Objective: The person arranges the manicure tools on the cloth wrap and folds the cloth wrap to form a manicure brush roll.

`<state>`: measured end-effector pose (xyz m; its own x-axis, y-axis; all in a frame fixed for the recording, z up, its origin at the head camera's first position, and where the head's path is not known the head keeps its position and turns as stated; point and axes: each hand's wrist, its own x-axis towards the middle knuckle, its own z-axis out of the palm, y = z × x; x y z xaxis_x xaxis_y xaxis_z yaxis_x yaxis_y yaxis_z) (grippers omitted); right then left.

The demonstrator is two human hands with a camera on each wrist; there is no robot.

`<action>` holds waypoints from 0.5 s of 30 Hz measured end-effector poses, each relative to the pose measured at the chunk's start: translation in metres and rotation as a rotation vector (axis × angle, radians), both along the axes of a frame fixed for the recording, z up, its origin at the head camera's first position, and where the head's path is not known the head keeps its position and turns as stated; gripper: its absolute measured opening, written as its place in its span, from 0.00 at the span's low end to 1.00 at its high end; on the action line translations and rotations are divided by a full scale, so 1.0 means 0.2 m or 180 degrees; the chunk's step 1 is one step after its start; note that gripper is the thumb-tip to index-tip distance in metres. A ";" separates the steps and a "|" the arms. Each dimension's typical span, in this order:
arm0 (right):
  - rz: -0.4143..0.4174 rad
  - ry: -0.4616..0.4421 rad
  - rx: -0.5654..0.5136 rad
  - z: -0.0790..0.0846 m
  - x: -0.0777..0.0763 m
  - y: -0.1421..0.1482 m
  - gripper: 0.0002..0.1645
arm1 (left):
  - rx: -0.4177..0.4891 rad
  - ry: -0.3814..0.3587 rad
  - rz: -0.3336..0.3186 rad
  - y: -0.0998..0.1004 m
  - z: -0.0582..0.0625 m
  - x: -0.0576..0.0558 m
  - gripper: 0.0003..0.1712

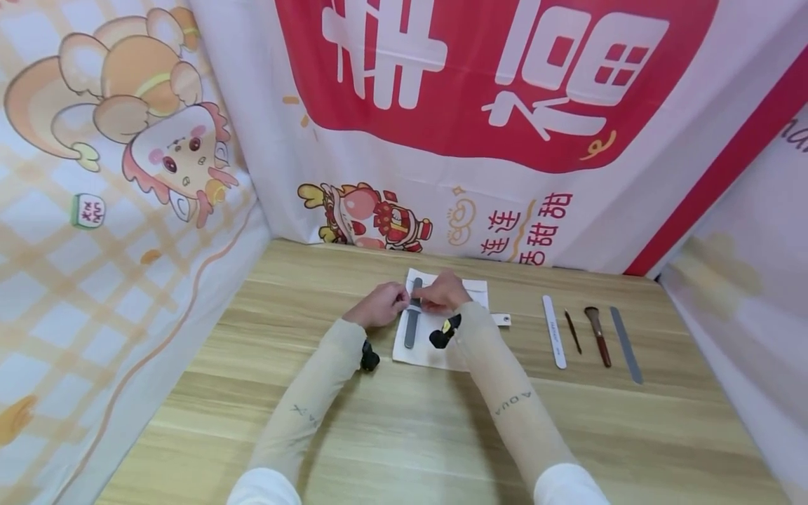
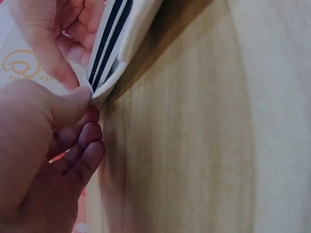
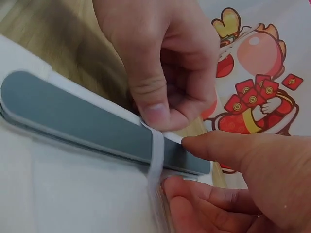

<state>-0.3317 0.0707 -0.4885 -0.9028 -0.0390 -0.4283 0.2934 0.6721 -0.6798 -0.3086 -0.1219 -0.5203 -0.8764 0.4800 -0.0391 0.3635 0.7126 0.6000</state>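
A white fabric roll-up case [image 1: 435, 356] lies spread on the table. Along its left side runs a grey nail file [image 3: 87, 121], layered at its edge, with a white elastic band [image 3: 156, 155] across it. From the left, my left hand [image 1: 381, 305] pinches the band between thumb and forefinger at the case's edge, as the right wrist view shows. My right hand [image 1: 444, 291] holds the file near its far end, the thumb on its top face and the curled fingers along the other side, close to the band.
Right of the case lie a white nail file [image 1: 553, 331], a thin dark stick [image 1: 573, 331], a brush with a brown handle [image 1: 597, 337] and another grey file [image 1: 626, 345]. A snap strap [image 1: 501, 320] sticks out from the case. Printed cloth [image 1: 379, 175] hangs behind the wooden table.
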 end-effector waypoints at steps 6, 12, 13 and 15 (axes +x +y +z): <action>0.0272 0.0347 0.0283 0.10 0.03 0.28 0.21 | 0.0165 0.0038 -0.0068 0.03 0.03 -0.01 0.04; 0.0400 0.0985 0.0452 0.19 0.16 0.69 0.14 | 0.0252 0.0003 -0.0101 0.06 0.05 -0.03 0.02; 0.0425 0.1069 0.0524 0.20 0.18 0.76 0.13 | 0.0255 -0.0022 -0.0101 0.06 0.05 -0.04 0.02; 0.0428 0.1181 0.0708 0.21 0.23 0.90 0.13 | 0.0243 -0.0064 -0.0107 0.07 0.06 -0.04 0.03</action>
<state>-0.2860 0.2499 -0.4474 -0.9900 -0.1102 -0.0878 -0.0429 0.8292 -0.5572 -0.3170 -0.1071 -0.5088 -0.8592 0.5113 -0.0186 0.3738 0.6521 0.6596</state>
